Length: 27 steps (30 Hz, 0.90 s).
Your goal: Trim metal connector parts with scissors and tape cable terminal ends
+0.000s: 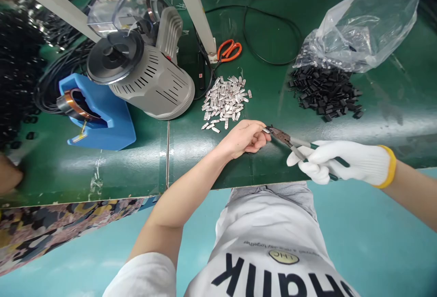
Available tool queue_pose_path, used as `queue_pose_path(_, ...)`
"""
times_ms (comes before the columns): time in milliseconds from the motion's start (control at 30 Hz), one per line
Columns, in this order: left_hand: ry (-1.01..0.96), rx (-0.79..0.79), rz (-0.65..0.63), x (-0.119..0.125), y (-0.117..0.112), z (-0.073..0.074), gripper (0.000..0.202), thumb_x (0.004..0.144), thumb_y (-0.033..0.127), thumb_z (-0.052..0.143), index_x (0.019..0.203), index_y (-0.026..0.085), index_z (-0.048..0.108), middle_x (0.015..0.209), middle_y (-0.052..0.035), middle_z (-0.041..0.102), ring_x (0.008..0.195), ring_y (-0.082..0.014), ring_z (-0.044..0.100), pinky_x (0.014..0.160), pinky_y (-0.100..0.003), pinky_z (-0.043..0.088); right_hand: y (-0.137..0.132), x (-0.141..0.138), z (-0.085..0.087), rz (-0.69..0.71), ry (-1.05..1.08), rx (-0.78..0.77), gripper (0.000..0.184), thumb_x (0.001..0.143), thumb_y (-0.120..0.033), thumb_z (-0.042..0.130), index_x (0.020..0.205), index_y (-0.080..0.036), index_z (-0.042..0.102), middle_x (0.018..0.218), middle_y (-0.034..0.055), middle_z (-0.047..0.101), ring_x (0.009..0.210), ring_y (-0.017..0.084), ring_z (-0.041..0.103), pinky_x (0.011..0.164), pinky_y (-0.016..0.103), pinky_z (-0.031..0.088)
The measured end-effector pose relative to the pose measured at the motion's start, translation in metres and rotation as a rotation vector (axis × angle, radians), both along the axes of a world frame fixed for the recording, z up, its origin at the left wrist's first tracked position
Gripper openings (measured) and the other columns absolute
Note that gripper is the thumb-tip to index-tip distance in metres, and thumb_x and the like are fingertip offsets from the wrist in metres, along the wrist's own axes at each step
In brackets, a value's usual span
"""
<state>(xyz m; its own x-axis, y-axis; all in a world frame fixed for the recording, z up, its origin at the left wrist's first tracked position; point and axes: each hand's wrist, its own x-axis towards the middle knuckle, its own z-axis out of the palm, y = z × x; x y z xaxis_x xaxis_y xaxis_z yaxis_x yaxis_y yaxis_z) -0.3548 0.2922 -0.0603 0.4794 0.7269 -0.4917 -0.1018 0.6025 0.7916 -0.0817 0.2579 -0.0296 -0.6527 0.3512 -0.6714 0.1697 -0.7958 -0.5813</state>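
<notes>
My bare left hand [246,138] rests on the green table [191,151] near its front edge, fingers pinched on a small silver metal shell [266,130]. My right hand [341,163], in a white glove with a yellow cuff, grips the handles of a pair of pliers [290,141]. The pliers' jaws meet the shell at my left fingertips. A pile of several silver metal shells [227,101] lies just beyond my left hand. Further right sits a heap of small black plastic parts [326,92].
A grey tape dispenser machine [146,69] and a blue tape holder [99,115] stand at the left. Orange scissors [229,50], a black cable [273,37] and a clear plastic bag [365,24] lie at the back. Another person's hand [8,174] shows at the far left.
</notes>
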Motion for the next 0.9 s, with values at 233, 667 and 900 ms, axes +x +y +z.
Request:
queue_pose_path(233,-0.104,0.110,-0.058,-0.002,0.000,-0.005,0.023,0.090,0.027,0.052,0.077,0.012,0.064,0.052,-0.0002,0.054,0.041,-0.0067,0.037,0.039,-0.019,0.020,-0.022,0.005,-0.014,-0.132,0.213,-0.342,0.039,0.091,-0.028,0.055,0.127,-0.015,0.064,0.081,0.0026,0.045,0.065,0.013,0.042,0.062,0.028,0.034)
queue_pose_path(667,-0.238,0.265,-0.158,-0.003,-0.003,-0.010,0.031,0.099,0.039,0.052,0.089,0.014,0.066,0.053,0.0012,0.052,0.045,-0.0084,0.039,0.046,-0.022,0.028,-0.043,0.001,-0.029,-0.130,0.402,-0.343,0.040,0.086,-0.032,0.054,0.122,-0.017,0.063,0.076,-0.0016,0.039,0.059,0.010,0.033,0.058,0.028,0.031)
queue_pose_path(900,-0.026,0.434,-0.137,-0.008,0.000,-0.006,0.037,0.102,0.047,0.048,0.088,0.016,0.061,0.062,0.0011,0.053,0.052,-0.0088,0.043,0.050,-0.023,0.032,-0.025,-0.017,0.025,0.155,-0.353,0.333,0.039,0.089,-0.036,0.061,0.125,-0.023,0.066,0.077,0.0004,0.057,0.068,0.016,0.051,0.061,0.028,0.039)
